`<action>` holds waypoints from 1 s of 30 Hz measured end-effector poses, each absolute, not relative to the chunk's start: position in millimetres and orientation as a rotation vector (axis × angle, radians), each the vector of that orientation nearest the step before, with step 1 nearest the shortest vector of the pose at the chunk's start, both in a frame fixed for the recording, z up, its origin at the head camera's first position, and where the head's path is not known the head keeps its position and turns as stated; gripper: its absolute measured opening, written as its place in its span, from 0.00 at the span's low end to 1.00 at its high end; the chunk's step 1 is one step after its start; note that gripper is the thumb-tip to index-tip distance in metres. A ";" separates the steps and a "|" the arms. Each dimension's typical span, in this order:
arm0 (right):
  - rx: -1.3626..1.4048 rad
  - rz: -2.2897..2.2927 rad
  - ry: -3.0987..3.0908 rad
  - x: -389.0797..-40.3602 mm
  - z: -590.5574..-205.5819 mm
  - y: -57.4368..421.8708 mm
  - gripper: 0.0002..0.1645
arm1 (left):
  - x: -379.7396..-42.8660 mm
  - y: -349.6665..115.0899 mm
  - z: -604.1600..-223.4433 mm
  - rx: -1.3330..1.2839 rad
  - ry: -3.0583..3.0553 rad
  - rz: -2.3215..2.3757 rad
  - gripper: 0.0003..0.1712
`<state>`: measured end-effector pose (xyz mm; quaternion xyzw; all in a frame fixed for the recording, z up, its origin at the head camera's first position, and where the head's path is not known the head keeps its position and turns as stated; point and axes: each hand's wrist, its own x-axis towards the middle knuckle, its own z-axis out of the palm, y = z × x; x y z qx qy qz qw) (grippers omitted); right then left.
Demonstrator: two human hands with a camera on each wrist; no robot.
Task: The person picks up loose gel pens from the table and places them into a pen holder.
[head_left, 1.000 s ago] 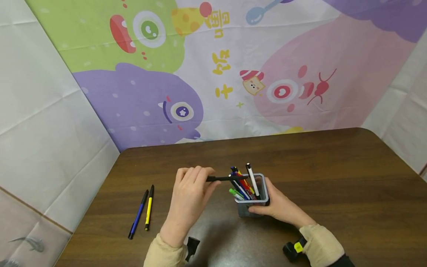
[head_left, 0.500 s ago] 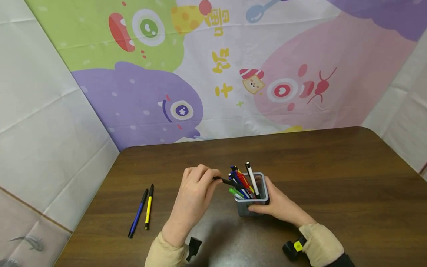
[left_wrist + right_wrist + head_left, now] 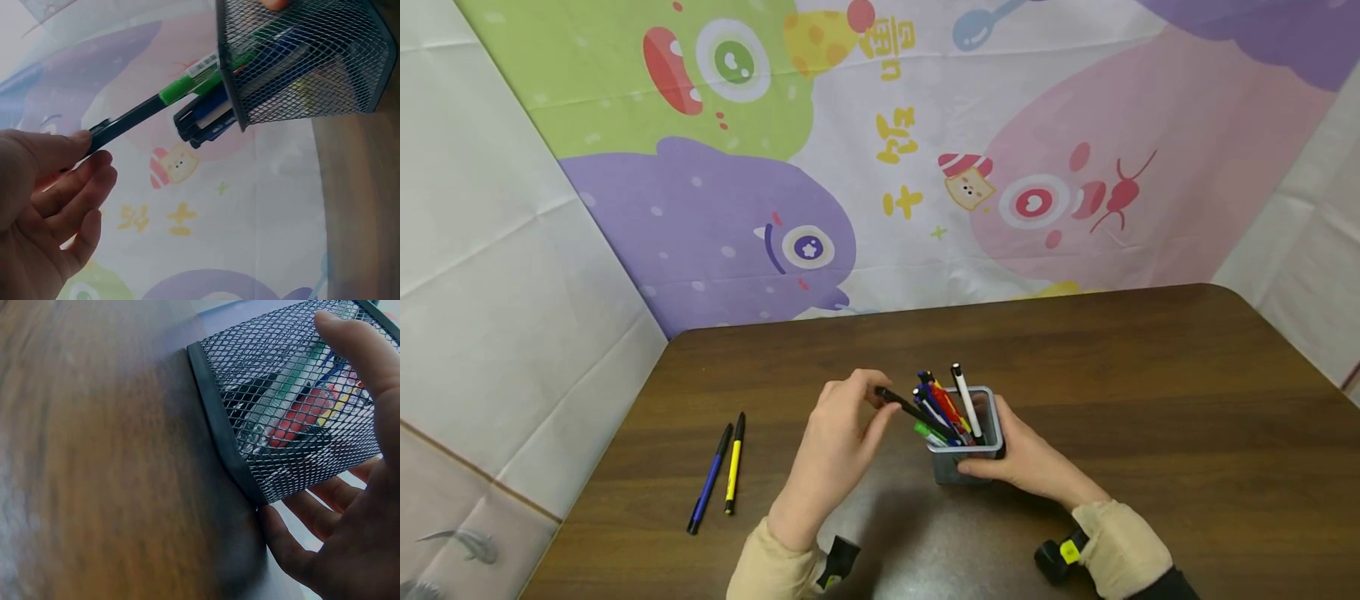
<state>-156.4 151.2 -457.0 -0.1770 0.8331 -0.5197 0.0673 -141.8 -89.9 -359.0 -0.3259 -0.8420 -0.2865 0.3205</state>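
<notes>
My left hand (image 3: 838, 442) pinches a black pen (image 3: 913, 412) by its upper end, between thumb and fingers. The pen slants down to the right, its lower part over the near left rim of a mesh pen holder (image 3: 958, 471). In the left wrist view the pen (image 3: 128, 125) runs beside a green-capped pen (image 3: 178, 89) at the holder's mouth. My right hand (image 3: 1033, 458) grips the holder from its right side, thumb on the near face. Several pens stand inside, among them a white pen (image 3: 967, 404) with a black cap and a red one (image 3: 946, 402).
On the left of the brown table (image 3: 1150, 400) lie a blue pen (image 3: 710, 479) and a yellow pen (image 3: 735, 462), side by side. A cartoon-printed cloth (image 3: 910, 267) hangs behind the table's far edge.
The black pen has tilted from nearly level above the holder to slanting down at its rim. My left hand moved slightly right and its grip on the pen shifted. The right hand stays still.
</notes>
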 end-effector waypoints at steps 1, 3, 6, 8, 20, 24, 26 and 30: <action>-0.536 -1.567 2.509 -156.4 -457.1 151.2 0.51 | -142.6 -89.3 -359.7 -0.858 -2.207 -0.758 0.13; -0.543 -1.569 2.504 -156.7 -457.7 151.2 0.51 | -143.6 -87.5 -361.1 -0.849 -2.202 -0.774 0.11; -0.554 -1.569 2.503 -157.2 -458.4 151.3 0.51 | -144.2 -84.1 -363.5 -0.817 -2.195 -0.808 0.10; -0.556 -1.572 2.501 -157.4 -458.4 151.5 0.51 | -144.1 -81.9 -364.9 -0.782 -2.187 -0.829 0.09; -0.562 -1.580 2.482 -157.4 -458.7 151.1 0.50 | -142.0 -71.2 -377.1 -0.781 -2.370 -0.769 0.10; -0.568 -1.572 2.493 -157.6 -458.4 150.5 0.50 | -142.2 -69.9 -380.2 -0.764 -2.395 -0.758 0.11; -0.568 -1.568 2.497 -157.4 -458.4 150.3 0.51 | -142.6 -70.1 -380.5 -0.749 -2.404 -0.759 0.10; -0.552 -1.569 2.491 -156.7 -458.8 150.6 0.51 | -142.7 -70.3 -380.3 -0.756 -2.426 -0.753 0.10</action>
